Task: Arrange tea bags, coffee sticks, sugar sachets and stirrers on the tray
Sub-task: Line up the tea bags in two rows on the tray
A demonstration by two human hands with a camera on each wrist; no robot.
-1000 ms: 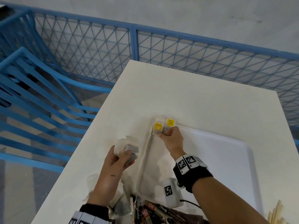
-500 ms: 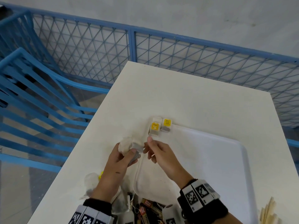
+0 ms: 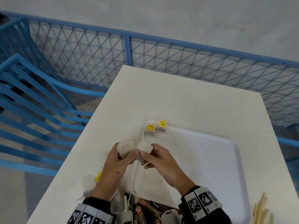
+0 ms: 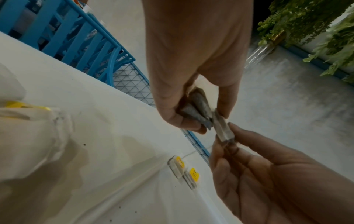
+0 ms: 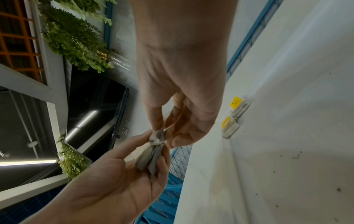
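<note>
Two tea bags with yellow tags [image 3: 150, 129] [image 3: 161, 126] lie side by side at the far left corner of the white tray [image 3: 210, 159]. My left hand [image 3: 126, 151] holds a small bunch of pale tea bags [image 3: 124, 147] above the tray's left edge. My right hand [image 3: 146, 151] pinches one tea bag [image 3: 144, 147] of that bunch, between thumb and fingers. The left wrist view shows the bunch [image 4: 199, 112] and the pinched bag [image 4: 223, 128] touching. In the right wrist view my right hand's fingertips close on the bag's top [image 5: 158, 136].
Another tea bag [image 3: 89, 183] with a yellow tag lies on the white table [image 3: 178, 97] by my left forearm. Dark coffee sticks [image 3: 145, 209] are piled at the near edge, wooden stirrers [image 3: 262, 210] at the near right. A blue mesh fence [image 3: 97, 54] surrounds the table.
My right hand left the two tea bags at the tray's corner, drew back to my left hand and took hold of one bag from the bunch.
</note>
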